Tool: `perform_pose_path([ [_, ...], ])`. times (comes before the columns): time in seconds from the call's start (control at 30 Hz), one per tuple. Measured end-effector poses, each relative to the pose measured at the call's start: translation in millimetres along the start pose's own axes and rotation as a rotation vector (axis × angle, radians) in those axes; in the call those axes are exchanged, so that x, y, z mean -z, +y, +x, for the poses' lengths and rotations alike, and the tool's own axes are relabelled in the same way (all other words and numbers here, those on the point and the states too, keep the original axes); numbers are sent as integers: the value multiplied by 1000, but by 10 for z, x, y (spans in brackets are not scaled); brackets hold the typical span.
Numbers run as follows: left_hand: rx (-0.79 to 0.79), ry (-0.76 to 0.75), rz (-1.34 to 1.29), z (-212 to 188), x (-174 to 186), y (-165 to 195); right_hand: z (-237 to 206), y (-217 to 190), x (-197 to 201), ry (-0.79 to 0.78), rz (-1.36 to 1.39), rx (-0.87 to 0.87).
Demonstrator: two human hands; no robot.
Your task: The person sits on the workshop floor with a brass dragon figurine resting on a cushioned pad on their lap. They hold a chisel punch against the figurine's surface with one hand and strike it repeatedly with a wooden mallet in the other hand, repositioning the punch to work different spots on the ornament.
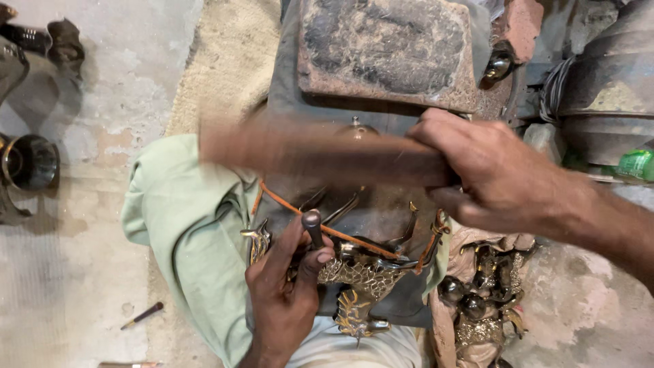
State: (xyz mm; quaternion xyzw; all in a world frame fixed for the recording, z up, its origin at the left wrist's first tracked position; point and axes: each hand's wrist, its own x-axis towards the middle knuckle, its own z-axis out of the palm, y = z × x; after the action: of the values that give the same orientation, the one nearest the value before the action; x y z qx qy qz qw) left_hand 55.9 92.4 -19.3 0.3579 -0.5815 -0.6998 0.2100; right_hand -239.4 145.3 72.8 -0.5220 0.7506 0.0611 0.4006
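My left hand (pixel 289 293) at seven o'clock pinches a dark steel punch (pixel 313 226) upright so its tip bites the scaly brass casting (pixel 361 286) strapped down at six; my right hand (pixel 490 170) at three fists a blurred wooden mallet (pixel 306 150) crosswise above it

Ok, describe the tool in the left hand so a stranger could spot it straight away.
Start at the green cloth across the lap, then find the ornate brass piece on it. The left hand holds a punch upright there: short, plain, dark and round-topped, unlike the blurred wooden handle in the right hand.
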Motion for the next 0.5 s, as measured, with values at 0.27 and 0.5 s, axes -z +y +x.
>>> perform_pose_path([
  [0.27, -101, 317, -436, 85, 234, 65, -300, 28, -177, 168, -76, 41],
  [0.5, 27, 65, -289, 299, 489, 99, -774, 318, -1016, 545, 597, -61],
])
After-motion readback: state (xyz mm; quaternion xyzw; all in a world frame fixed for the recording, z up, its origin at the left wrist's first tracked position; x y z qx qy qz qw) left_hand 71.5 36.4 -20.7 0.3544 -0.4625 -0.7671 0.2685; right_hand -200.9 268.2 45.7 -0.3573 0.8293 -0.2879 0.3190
